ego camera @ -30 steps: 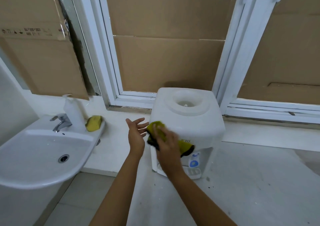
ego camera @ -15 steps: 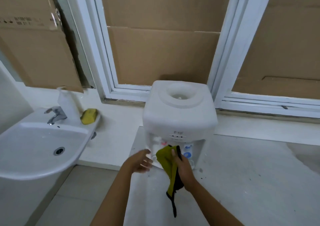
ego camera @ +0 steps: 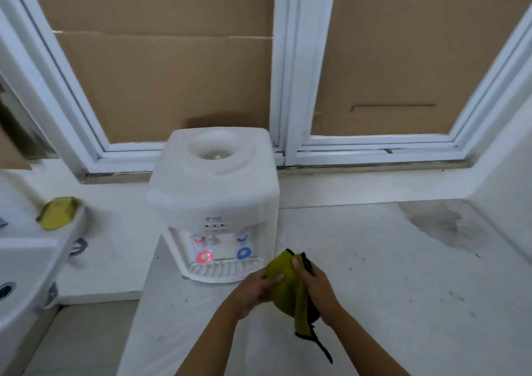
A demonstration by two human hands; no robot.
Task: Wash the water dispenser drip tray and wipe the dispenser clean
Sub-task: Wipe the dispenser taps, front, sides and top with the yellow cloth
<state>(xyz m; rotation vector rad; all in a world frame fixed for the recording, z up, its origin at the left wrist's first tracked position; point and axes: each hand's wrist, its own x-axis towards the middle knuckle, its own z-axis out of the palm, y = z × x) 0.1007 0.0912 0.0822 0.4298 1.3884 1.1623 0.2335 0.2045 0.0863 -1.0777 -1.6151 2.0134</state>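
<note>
While the white water dispenser (ego camera: pixel 214 200) stands at the far left of the pale tabletop (ego camera: pixel 388 275), backed against the window sill, its slotted drip tray (ego camera: pixel 226 269) sits seated at the base of the front recess, under a red tap (ego camera: pixel 203 256) and a blue tap (ego camera: pixel 244 252). Whether anything lies in the tray cannot be told. On top, the round bottle well (ego camera: pixel 217 151) opens upward with no bottle in it.

Just right of the tray and near it, both hands hold a yellow-green cloth (ego camera: pixel 290 289) with a dark edging that trails toward the near side. The left hand (ego camera: pixel 253 289) pinches the cloth's left side, fingers curled on it; the right hand (ego camera: pixel 316 286) wraps it from the right, fingers clamped over the fold.

To the right, the tabletop runs wide and flat, scuffed with dark specks and a greyish stain (ego camera: pixel 440 223) toward the far right. At the left, its edge drops to the floor, with a gap between it and a white basin (ego camera: pixel 26 263). A yellow sponge (ego camera: pixel 57 213) rests on the basin's far rim. Behind everything, white window frames (ego camera: pixel 283 87) hold brown cardboard panels (ego camera: pixel 172 73).
</note>
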